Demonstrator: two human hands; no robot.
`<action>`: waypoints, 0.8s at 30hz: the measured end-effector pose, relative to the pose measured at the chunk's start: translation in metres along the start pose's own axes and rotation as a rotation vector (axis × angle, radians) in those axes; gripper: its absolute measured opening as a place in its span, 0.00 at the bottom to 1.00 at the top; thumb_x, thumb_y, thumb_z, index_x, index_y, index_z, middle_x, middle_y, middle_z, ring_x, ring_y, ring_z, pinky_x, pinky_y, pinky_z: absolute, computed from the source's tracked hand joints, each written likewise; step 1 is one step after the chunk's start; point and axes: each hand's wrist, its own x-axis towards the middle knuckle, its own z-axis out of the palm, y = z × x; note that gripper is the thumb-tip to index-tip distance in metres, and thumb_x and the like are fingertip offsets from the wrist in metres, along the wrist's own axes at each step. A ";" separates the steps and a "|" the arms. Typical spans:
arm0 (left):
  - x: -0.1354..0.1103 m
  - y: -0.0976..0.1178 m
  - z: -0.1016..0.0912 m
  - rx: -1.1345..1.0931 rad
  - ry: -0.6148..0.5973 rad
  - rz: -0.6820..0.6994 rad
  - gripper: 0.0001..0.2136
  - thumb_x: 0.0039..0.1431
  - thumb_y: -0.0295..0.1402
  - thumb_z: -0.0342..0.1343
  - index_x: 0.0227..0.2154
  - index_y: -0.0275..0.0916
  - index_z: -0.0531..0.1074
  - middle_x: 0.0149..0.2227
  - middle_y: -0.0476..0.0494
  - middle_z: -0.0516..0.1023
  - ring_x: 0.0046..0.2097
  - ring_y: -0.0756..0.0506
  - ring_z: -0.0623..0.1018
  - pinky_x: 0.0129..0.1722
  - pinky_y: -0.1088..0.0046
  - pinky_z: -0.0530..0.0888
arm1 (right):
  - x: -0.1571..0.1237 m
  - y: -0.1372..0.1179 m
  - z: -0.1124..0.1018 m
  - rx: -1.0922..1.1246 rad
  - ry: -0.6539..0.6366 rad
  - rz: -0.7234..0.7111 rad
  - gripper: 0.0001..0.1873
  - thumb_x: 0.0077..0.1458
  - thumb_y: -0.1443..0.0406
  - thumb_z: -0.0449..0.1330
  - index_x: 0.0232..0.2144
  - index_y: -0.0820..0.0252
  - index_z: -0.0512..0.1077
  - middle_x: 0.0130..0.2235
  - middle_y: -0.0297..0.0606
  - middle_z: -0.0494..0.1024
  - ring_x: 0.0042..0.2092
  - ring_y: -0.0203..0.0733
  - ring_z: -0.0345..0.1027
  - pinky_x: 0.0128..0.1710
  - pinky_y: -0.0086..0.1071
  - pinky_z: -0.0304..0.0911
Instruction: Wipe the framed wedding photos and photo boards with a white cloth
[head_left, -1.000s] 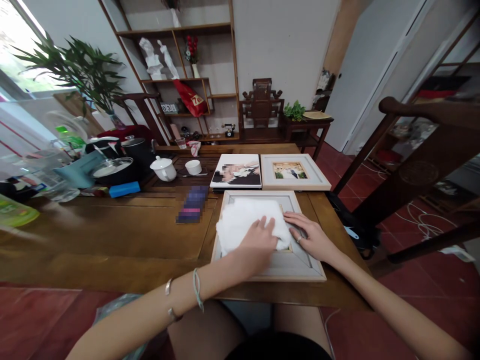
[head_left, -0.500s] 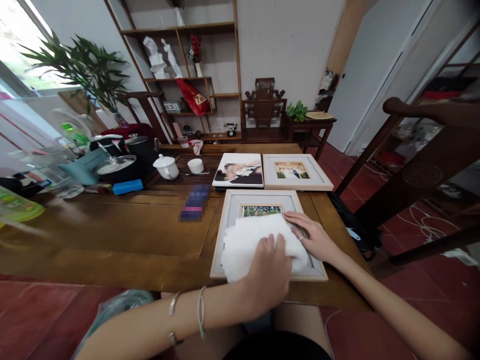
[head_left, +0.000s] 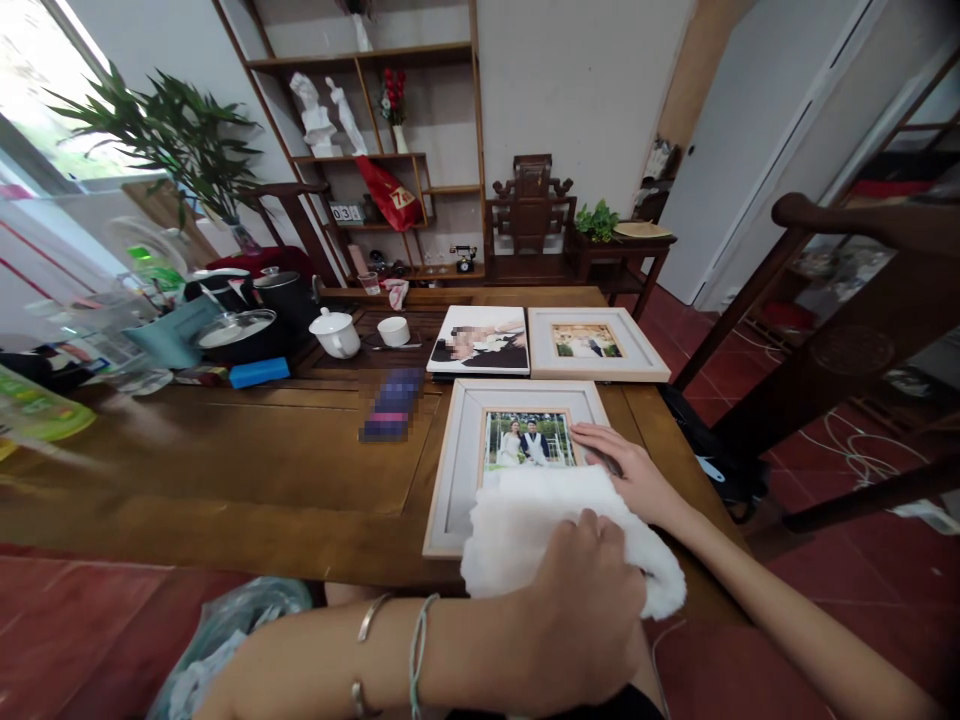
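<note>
My left hand [head_left: 585,600], with bracelets on its wrist, grips a white cloth [head_left: 536,525] with bent fingers. The cloth lies over the lower part of a white picture frame [head_left: 463,460] and hangs past its near right corner. Above the cloth shows a photo [head_left: 529,438] of two people in wedding clothes, mounted in the frame. On the frame's right side rests my right hand [head_left: 634,475], its fingers stretched out flat by the photo's edge. The frame's lower part is hidden under the cloth and my left hand.
Behind the frame lie a photo album [head_left: 480,342] and a second framed photo [head_left: 600,345]. Left on the wooden table [head_left: 300,470] are a blurred dark item [head_left: 391,405], a blue block [head_left: 259,372], a white teapot [head_left: 335,333] and a small cup [head_left: 394,331]. A dark chair [head_left: 847,330] stands at right.
My left hand has drawn the cloth toward me and to the right, off the photo, which now shows far more. My right hand stays in place on the frame.
</note>
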 end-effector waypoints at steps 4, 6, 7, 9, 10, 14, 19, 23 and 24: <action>0.001 -0.006 0.008 0.068 0.025 -0.014 0.13 0.57 0.40 0.54 0.36 0.36 0.76 0.53 0.31 0.67 0.49 0.34 0.67 0.40 0.60 0.66 | 0.001 0.000 0.000 0.006 0.007 0.000 0.19 0.59 0.67 0.52 0.51 0.51 0.72 0.54 0.41 0.74 0.57 0.48 0.65 0.57 0.51 0.61; 0.002 -0.009 0.011 0.093 0.000 -0.034 0.13 0.58 0.40 0.53 0.37 0.37 0.77 0.56 0.33 0.66 0.52 0.34 0.66 0.43 0.58 0.66 | 0.000 -0.001 0.000 0.008 0.010 -0.004 0.21 0.58 0.69 0.52 0.52 0.50 0.71 0.54 0.40 0.73 0.57 0.47 0.65 0.57 0.52 0.61; 0.003 -0.011 0.012 0.102 -0.011 -0.046 0.13 0.59 0.40 0.52 0.37 0.37 0.77 0.56 0.34 0.66 0.52 0.34 0.66 0.45 0.57 0.65 | 0.000 -0.002 0.000 0.007 0.010 -0.006 0.21 0.57 0.69 0.52 0.52 0.50 0.71 0.54 0.40 0.73 0.57 0.47 0.65 0.58 0.52 0.61; 0.003 -0.017 0.014 0.122 -0.012 -0.073 0.14 0.60 0.39 0.50 0.38 0.37 0.77 0.54 0.35 0.67 0.53 0.34 0.65 0.46 0.56 0.64 | 0.000 -0.002 0.000 -0.004 0.010 -0.005 0.23 0.56 0.70 0.52 0.52 0.50 0.71 0.54 0.40 0.73 0.57 0.47 0.65 0.58 0.52 0.60; 0.004 -0.021 0.014 0.132 -0.012 -0.095 0.14 0.60 0.38 0.50 0.38 0.37 0.77 0.52 0.34 0.69 0.51 0.34 0.66 0.45 0.56 0.65 | 0.000 -0.003 0.001 -0.013 0.011 -0.004 0.22 0.56 0.70 0.52 0.52 0.50 0.71 0.54 0.40 0.73 0.57 0.47 0.65 0.59 0.52 0.59; 0.008 -0.047 0.009 0.140 -0.055 -0.238 0.11 0.57 0.35 0.54 0.34 0.35 0.78 0.43 0.33 0.74 0.45 0.35 0.70 0.40 0.58 0.66 | -0.001 -0.001 0.003 -0.049 0.023 -0.008 0.21 0.57 0.69 0.53 0.52 0.50 0.71 0.54 0.40 0.73 0.57 0.48 0.65 0.58 0.52 0.60; 0.020 -0.088 -0.010 0.155 -0.025 -0.403 0.08 0.56 0.26 0.54 0.35 0.34 0.78 0.47 0.34 0.74 0.47 0.36 0.72 0.39 0.61 0.68 | -0.001 0.001 0.004 -0.055 0.027 -0.027 0.20 0.57 0.68 0.53 0.51 0.53 0.72 0.53 0.42 0.74 0.57 0.48 0.66 0.58 0.51 0.60; 0.045 -0.114 -0.015 0.270 0.163 -0.291 0.12 0.61 0.22 0.48 0.37 0.35 0.77 0.61 0.38 0.62 0.57 0.35 0.65 0.46 0.58 0.66 | -0.001 0.000 0.004 -0.065 0.035 -0.029 0.19 0.57 0.68 0.52 0.50 0.54 0.72 0.53 0.43 0.74 0.56 0.48 0.66 0.57 0.50 0.61; 0.053 -0.120 -0.013 0.308 0.204 -0.209 0.12 0.61 0.22 0.48 0.37 0.36 0.77 0.62 0.40 0.61 0.59 0.36 0.63 0.49 0.58 0.64 | -0.001 0.000 0.004 -0.071 0.030 -0.029 0.19 0.57 0.68 0.52 0.50 0.55 0.73 0.52 0.43 0.75 0.55 0.49 0.67 0.57 0.50 0.61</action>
